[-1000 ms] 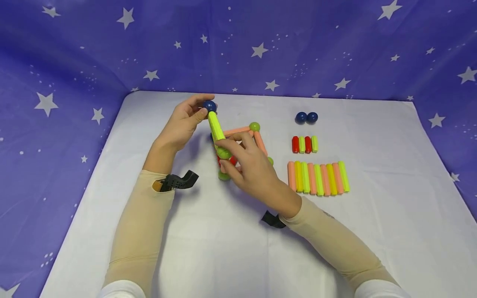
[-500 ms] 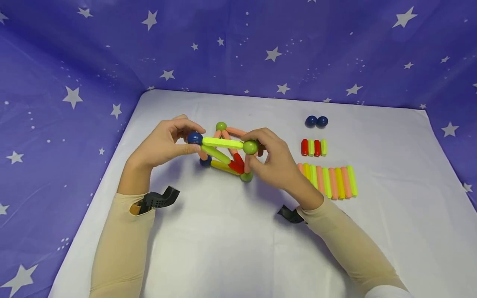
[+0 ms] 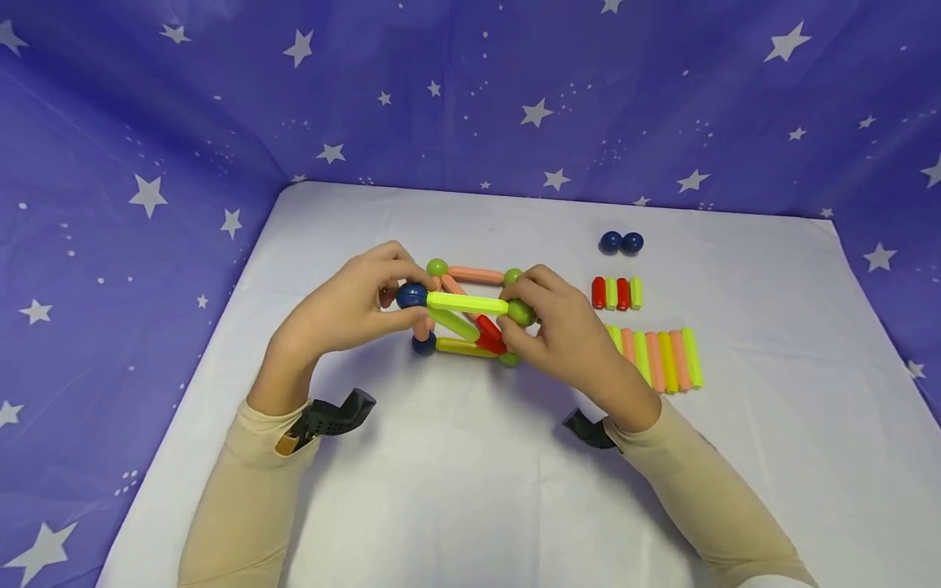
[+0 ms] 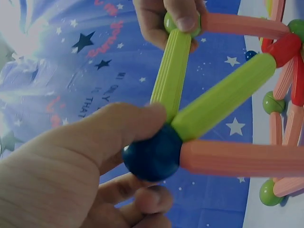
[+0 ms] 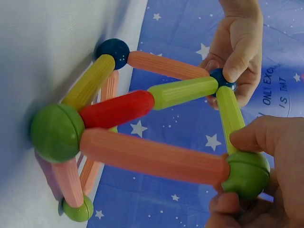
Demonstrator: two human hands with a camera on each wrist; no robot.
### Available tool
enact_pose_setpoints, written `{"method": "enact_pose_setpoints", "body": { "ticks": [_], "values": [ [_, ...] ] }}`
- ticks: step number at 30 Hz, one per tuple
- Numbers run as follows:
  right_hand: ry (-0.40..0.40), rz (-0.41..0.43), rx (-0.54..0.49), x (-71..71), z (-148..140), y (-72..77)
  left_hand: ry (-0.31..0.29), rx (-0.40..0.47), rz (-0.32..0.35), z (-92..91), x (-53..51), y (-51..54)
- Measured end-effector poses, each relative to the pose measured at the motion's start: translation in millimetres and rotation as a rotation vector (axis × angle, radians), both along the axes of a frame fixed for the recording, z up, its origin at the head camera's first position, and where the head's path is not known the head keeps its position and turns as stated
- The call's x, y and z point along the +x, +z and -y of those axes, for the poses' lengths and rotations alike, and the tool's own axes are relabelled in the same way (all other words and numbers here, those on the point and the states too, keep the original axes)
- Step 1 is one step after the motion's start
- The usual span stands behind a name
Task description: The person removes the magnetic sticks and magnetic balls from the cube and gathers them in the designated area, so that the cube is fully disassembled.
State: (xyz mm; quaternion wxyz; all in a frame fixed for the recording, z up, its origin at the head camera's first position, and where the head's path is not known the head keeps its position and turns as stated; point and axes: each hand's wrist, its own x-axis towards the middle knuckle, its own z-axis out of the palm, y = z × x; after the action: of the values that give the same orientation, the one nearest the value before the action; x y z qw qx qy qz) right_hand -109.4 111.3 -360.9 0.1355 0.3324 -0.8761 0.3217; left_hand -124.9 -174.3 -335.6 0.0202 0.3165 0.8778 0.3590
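A frame of magnetic rods and balls stands on the white table between my hands. My left hand (image 3: 353,302) pinches its upper blue ball (image 3: 412,296) between thumb and fingers. On the other side, my right hand (image 3: 569,335) grips the upper green ball (image 3: 521,313). A yellow-green rod (image 3: 467,303) spans these two balls. Pink rods run down from both, as the right wrist view's pink rod (image 5: 154,156) shows. A diagonal of a yellow-green rod (image 5: 185,92) and a red rod (image 5: 118,109) meets a lower green ball (image 5: 57,133). Below lie a yellow rod (image 3: 466,348) and a lower blue ball (image 3: 423,343).
Right of the frame are two loose blue balls (image 3: 622,242) and a row of short red and yellow-green rods (image 3: 617,293). Nearer lies a row of long rods (image 3: 662,359), partly behind my right hand. A blue starry cloth (image 3: 470,98) rises behind the table.
The frame has turned counterclockwise, its top rod swinging from slanted to nearly level across my view. Since half a second ago, both hands have shifted slightly right and nearer, still holding the upper balls.
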Motion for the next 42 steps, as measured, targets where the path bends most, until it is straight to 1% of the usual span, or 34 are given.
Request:
{"method": "enact_pose_setpoints", "body": {
  "ticks": [8, 11, 13, 16, 19, 21, 23, 25, 31, 34, 36, 37, 40, 42],
  "values": [
    [0.039, 0.018, 0.014, -1.0, -4, 2.3, 0.062, -0.144, -0.149, -12.1, 9.4, 4.5],
    [0.046, 0.015, 0.006, -0.9, -5, 2.7, 0.087, -0.175, -0.197, -14.3, 11.1, 5.7],
    [0.054, 0.016, -0.005, -0.6, -6, 3.0, 0.093, -0.18, -0.221, -14.5, 11.4, 5.3],
    [0.066, 0.023, -0.03, -0.1, -8, 3.0, 0.091, -0.185, -0.24, -14.1, 11.6, 4.3],
    [0.068, 0.032, -0.051, 0.1, -11, 4.2, 0.09, -0.186, -0.241, -13.8, 11.5, 3.8],
    [0.059, 0.053, -0.063, -0.6, -14, 4.8, 0.093, -0.189, -0.237, -13.8, 11.8, 4.1],
    [0.05, 0.095, -0.082, -1.3, -18, 5.9, 0.093, -0.191, -0.234, -13.8, 11.8, 4.4],
    [0.039, 0.157, -0.108, -2.6, -21, 6.8, 0.092, -0.191, -0.233, -13.8, 11.8, 4.5],
    [-0.019, 0.389, -0.208, -9.4, -38, 7.1, 0.084, -0.185, -0.23, -13.4, 11.8, 3.1],
    [-0.072, 0.478, -0.223, -16.9, -55, 7.8, 0.085, -0.187, -0.229, -13.4, 11.7, 3.2],
    [-0.12, 0.505, -0.21, -24.5, -71, 7.9, 0.088, -0.19, -0.226, -13.7, 11.8, 4.1],
    [-0.152, 0.505, -0.191, -29.1, -79, 8.0, 0.089, -0.192, -0.224, -13.9, 11.9, 4.6],
    [-0.255, 0.48, -0.125, -45.4, -108, 6.2, 0.095, -0.198, -0.215, -13.9, 12.5, 6.0],
    [-0.338, 0.457, -0.06, -58.0, -128, 4.5, 0.096, -0.203, -0.208, -13.7, 12.9, 6.7]
  ]
}}
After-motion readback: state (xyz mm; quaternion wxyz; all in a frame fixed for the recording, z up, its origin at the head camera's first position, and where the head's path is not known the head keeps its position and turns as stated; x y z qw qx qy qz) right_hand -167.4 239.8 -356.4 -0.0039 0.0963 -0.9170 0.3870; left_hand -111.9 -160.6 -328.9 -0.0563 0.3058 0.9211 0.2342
